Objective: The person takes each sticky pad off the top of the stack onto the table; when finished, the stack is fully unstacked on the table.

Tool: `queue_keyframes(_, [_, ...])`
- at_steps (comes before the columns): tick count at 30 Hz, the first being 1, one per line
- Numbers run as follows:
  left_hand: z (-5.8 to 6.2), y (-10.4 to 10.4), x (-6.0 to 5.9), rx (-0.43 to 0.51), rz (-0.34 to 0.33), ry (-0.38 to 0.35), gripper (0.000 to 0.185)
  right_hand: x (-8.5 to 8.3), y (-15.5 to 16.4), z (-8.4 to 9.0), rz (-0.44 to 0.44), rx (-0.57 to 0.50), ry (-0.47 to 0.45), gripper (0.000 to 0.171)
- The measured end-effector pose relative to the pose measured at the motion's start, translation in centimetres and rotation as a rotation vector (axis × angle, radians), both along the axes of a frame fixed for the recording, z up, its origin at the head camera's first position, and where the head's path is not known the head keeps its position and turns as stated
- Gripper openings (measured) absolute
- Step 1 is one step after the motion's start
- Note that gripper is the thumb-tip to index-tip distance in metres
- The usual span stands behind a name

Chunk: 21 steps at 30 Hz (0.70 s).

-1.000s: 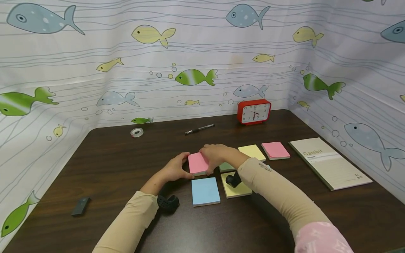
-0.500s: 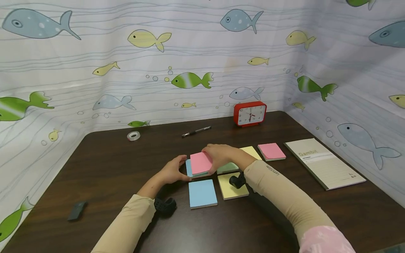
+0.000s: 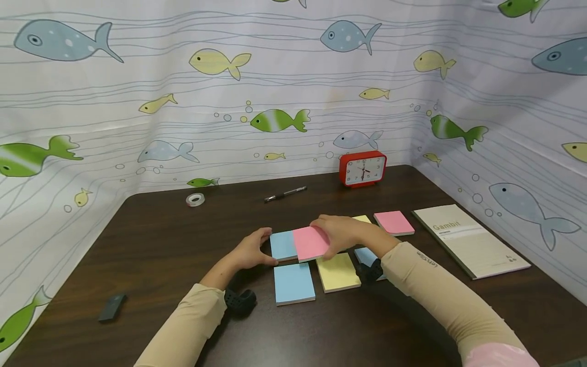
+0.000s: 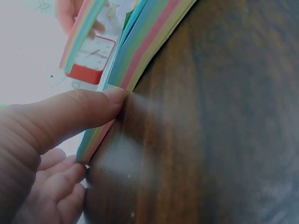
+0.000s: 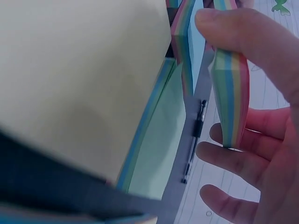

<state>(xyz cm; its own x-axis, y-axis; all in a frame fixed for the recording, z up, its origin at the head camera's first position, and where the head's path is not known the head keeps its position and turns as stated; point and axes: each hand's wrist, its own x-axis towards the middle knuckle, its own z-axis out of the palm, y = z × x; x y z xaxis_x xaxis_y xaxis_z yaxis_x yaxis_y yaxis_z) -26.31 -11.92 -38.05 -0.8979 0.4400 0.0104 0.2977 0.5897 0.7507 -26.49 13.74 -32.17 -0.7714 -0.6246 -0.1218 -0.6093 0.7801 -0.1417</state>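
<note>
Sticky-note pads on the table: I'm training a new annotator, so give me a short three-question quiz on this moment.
1. True or false: the right hand grips the pink-topped pad.
2. What does the left hand touch?
A. the tape roll
B. the blue-topped pad
C. the pen
3. Fill in: the red clock stands at the table's ____ edge, by the curtain.

Key: 1 true. 2 B; the left wrist view shows the thumb pressing its edge. 3 far.
</note>
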Motion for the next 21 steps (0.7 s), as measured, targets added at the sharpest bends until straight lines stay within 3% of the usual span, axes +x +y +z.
queue_keyframes(10, [0.2, -0.1, 0.1, 0.011, 0.002, -0.011, 0.086, 1.5, 3.0, 0.4, -0.036, -0.052, -0.052, 0.079])
queue_keyframes(21, [0.2, 0.0, 0.1, 0.005, 0.004, -0.02, 0.086, 3.3, 5.5, 0.0, -0.076, -0.038, -0.054, 0.084])
